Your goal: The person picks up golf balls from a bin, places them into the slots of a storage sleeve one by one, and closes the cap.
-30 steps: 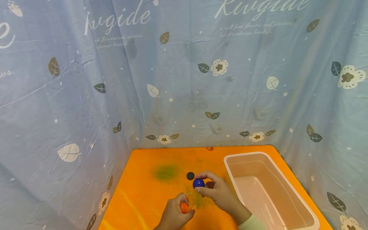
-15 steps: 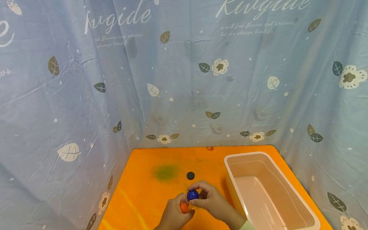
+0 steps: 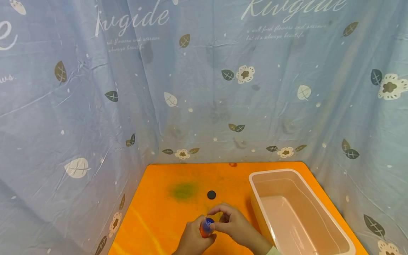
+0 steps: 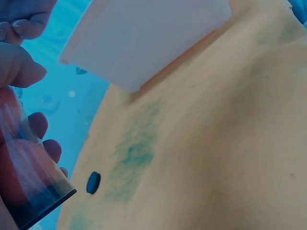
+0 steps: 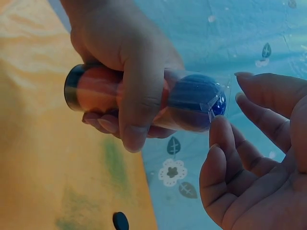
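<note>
My left hand [image 3: 195, 236] grips a clear plastic tube [image 4: 41, 179] that has a dark cap at its lower end. Inside it, an orange ball [image 5: 96, 90] lies by that end, and more orange shows partly behind the thumb. A shiny blue ball [image 5: 194, 101] sits within the tube's open mouth. At the rim, my right hand [image 3: 237, 226] holds its thumb and fingers apart around the mouth, fingertips right at the edge and not curled round the ball. A small black disc-shaped cap [image 3: 211, 194] lies on the table beyond both hands.
To the right stands a large pale pink plastic tub [image 3: 280, 182], its near wall close to my right forearm. The table has an orange cover [image 3: 159, 209] with green smudges. A blue patterned curtain [image 3: 197, 117] hangs around its back and sides.
My right hand has brought the blue ball leftward and down to the tube, and the ball has passed from its fingers into the mouth. My left hand has kept its place.
</note>
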Available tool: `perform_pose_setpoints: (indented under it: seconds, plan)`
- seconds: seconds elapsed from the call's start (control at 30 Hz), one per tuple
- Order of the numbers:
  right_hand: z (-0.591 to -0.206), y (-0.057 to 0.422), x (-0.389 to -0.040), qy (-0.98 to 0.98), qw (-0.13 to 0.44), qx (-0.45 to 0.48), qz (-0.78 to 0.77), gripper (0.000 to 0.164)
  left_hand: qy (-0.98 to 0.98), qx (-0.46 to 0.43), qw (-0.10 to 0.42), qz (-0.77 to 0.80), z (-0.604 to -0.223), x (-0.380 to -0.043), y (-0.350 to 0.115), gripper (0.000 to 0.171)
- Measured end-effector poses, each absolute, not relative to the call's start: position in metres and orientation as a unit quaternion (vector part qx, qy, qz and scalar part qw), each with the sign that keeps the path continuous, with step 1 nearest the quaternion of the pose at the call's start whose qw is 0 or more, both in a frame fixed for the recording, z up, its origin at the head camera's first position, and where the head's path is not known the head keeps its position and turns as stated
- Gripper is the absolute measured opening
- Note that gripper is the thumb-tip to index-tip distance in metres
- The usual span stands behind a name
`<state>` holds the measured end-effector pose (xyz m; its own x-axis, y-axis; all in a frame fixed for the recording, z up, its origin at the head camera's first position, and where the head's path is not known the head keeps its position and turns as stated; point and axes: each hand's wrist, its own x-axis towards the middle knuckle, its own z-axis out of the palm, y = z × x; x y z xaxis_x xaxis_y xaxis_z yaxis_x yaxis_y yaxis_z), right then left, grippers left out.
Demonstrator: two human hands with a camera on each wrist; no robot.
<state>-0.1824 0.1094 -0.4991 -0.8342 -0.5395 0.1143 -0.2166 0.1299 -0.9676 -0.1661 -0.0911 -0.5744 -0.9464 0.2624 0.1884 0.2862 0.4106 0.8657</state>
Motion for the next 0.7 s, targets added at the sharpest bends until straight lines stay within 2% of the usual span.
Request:
perform_pose_setpoints:
  seconds: [0.3,0.7]
  plan:
    - [-0.500,0.109,-0.182,0.734,0.123,-0.262,-0.615,0.027,-0.843,-0.160,0.018,-0.513,-0.574,-0.167,-0.092,0.025]
    - [-0.514,0.113,-0.189,0.702,0.156,-0.229,-0.656,0.028,-0.844,-0.137,0.034,-0.517,-0.585,-0.170,-0.111,0.029]
